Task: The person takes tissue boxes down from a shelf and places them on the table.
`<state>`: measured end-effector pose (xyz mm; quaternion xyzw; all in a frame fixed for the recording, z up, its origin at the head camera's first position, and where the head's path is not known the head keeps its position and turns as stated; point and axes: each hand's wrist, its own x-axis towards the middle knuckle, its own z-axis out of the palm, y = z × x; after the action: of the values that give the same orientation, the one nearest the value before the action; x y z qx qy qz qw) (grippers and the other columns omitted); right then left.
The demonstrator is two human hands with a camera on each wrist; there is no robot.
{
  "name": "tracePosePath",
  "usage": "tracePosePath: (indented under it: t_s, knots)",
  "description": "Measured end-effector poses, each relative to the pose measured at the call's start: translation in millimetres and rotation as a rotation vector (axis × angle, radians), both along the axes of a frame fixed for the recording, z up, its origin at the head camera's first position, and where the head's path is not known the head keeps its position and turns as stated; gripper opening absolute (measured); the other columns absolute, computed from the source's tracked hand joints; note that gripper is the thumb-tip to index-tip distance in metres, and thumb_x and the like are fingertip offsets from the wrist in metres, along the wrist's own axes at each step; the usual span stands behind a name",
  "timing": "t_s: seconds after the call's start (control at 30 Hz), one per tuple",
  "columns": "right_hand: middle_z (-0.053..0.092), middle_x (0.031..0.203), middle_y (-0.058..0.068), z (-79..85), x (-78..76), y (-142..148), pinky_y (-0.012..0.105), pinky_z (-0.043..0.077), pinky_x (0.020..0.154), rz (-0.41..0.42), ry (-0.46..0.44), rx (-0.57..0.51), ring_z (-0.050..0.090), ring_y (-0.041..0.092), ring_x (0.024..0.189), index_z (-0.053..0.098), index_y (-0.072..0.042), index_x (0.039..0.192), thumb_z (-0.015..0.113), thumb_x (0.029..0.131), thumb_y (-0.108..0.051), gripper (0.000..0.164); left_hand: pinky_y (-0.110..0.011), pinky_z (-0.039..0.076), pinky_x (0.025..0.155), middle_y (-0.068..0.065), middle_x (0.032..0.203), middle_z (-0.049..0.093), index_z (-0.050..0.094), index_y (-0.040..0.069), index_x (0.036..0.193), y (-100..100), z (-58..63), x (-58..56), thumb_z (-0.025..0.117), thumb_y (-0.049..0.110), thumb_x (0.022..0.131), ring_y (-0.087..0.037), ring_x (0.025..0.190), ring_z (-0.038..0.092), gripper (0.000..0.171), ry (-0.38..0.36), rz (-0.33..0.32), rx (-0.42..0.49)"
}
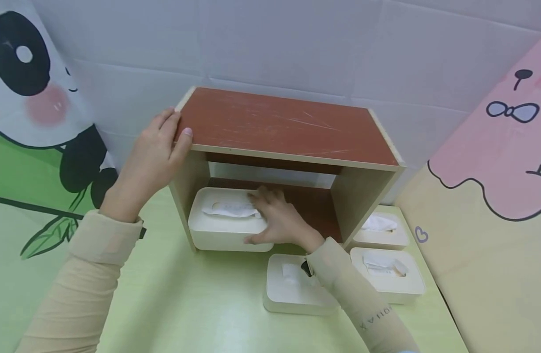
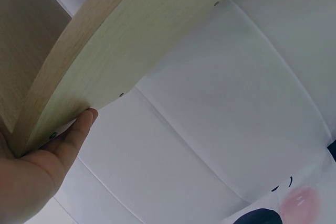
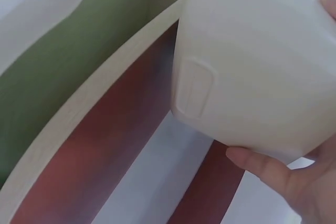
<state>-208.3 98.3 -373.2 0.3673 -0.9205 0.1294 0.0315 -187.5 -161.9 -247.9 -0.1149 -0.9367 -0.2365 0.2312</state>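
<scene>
A small wooden shelf unit (image 1: 288, 122) with a red-brown top stands against the wall. My left hand (image 1: 153, 152) rests on its top left front corner, thumb on the top board. In the left wrist view its straight fingers (image 2: 73, 140) lie along the side panel (image 2: 131, 30). At the shelf's left opening is a white tissue box (image 1: 228, 230) with a tissue showing in its slot. My right hand (image 1: 281, 218) grips this box's right end. The right wrist view shows the thumb (image 3: 257, 166) against the white tissue box (image 3: 252, 66), and one fingertip at the opposite edge.
Another white tissue box (image 1: 296, 294) sits on the pale green table (image 1: 199, 314) in front of the shelf, partly behind my right sleeve. Two more stand right of the shelf, a nearer tissue box (image 1: 389, 284) and a farther tissue box (image 1: 382, 233). Cartoon-printed panels flank both sides.
</scene>
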Motion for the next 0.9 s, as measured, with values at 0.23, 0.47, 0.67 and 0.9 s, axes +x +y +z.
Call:
tracePosePath:
  t_s: [0.23, 0.47, 0.67, 0.9]
  knots:
    - [0.028, 0.147, 0.012, -0.7, 13.3, -4, 0.049, 0.051, 0.073, 0.011, -0.007, -0.003, 0.033, 0.039, 0.126, 0.035, -0.020, 0.142, 0.068, 0.061, -0.065, 0.098, -0.057, 0.032, 0.101, -0.020, 0.147, 0.027, 0.031, -0.002, 0.140, -2, -0.3, -4.2, 0.031, 0.036, 0.097, -0.039, 0.132, 0.031, 0.058, -0.002, 0.006, -0.011]
    - [0.031, 0.145, 0.013, -4.9, 26.6, -10, 0.044, 0.053, 0.068, 0.032, 0.015, 0.017, 0.035, 0.040, 0.125, 0.035, -0.020, 0.142, 0.066, 0.061, -0.068, 0.099, -0.056, 0.032, 0.102, -0.019, 0.148, 0.027, 0.031, -0.001, 0.141, -4, -0.4, -8.8, 0.031, 0.037, 0.097, -0.038, 0.133, 0.030, 0.058, -0.004, 0.011, -0.019]
    - [0.031, 0.144, 0.013, -6.6, 37.4, -16, 0.041, 0.053, 0.065, 0.045, 0.027, 0.036, 0.036, 0.039, 0.125, 0.035, -0.021, 0.142, 0.065, 0.062, -0.069, 0.098, -0.056, 0.033, 0.101, -0.018, 0.147, 0.028, 0.032, -0.001, 0.140, -6, -0.6, -13.0, 0.032, 0.037, 0.097, -0.038, 0.133, 0.031, 0.058, 0.011, 0.004, -0.021]
    - [0.029, 0.145, 0.012, -14.8, 47.2, -25, 0.040, 0.052, 0.065, 0.048, 0.003, 0.038, 0.035, 0.037, 0.125, 0.034, -0.022, 0.142, 0.064, 0.062, -0.069, 0.098, -0.056, 0.033, 0.100, -0.019, 0.148, 0.027, 0.031, -0.001, 0.141, -7, 0.0, -17.2, 0.031, 0.037, 0.097, -0.038, 0.133, 0.031, 0.058, 0.003, -0.002, -0.021]
